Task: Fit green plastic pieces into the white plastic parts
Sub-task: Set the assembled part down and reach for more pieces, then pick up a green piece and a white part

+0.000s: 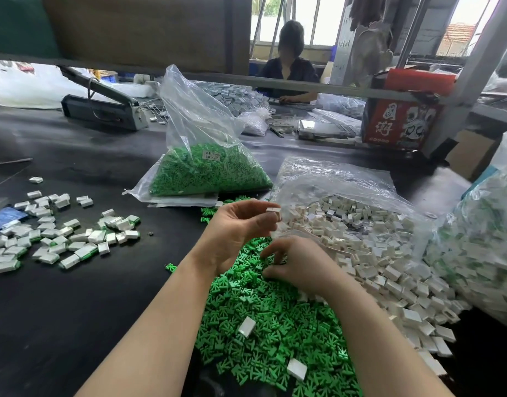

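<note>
Green plastic pieces [263,316] lie heaped on the black table [75,296] right under our two hands, and we take it from the left. Well out left of the grip we see a scatter of finished white parts [60,239], some showing green at one end. Our left hand [235,230] is raised, thumb and fingers pinching one white plastic part [273,212]. Just below and right of that pinch, our right hand [301,265] dips its curled fingers into the green heap; whether they hold a piece, we cannot tell. Beyond the grip stands a clear bag of green pieces [206,167]. Right of both hands spills the white pile [389,253] from its open bag
</note>
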Action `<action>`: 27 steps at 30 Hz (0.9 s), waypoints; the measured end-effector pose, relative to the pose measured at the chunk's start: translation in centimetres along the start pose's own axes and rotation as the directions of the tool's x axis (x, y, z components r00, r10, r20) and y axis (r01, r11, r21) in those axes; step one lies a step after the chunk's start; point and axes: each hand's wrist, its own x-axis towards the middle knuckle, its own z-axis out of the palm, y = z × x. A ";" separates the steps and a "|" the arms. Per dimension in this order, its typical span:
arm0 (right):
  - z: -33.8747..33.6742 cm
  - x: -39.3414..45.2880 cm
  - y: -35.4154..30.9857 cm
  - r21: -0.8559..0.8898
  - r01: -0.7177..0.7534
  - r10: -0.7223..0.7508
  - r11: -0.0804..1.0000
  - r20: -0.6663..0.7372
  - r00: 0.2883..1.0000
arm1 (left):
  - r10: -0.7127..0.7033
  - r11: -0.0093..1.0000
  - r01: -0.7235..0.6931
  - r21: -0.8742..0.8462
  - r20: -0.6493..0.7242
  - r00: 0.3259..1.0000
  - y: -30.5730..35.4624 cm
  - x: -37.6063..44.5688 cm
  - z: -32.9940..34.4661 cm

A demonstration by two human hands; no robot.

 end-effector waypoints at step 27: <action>0.7 0.4 -0.1 -0.110 0.067 -0.080 0.992 -0.112 0.990 | -0.128 0.966 0.090 -0.242 -0.143 0.981 0.0 0.0 -0.9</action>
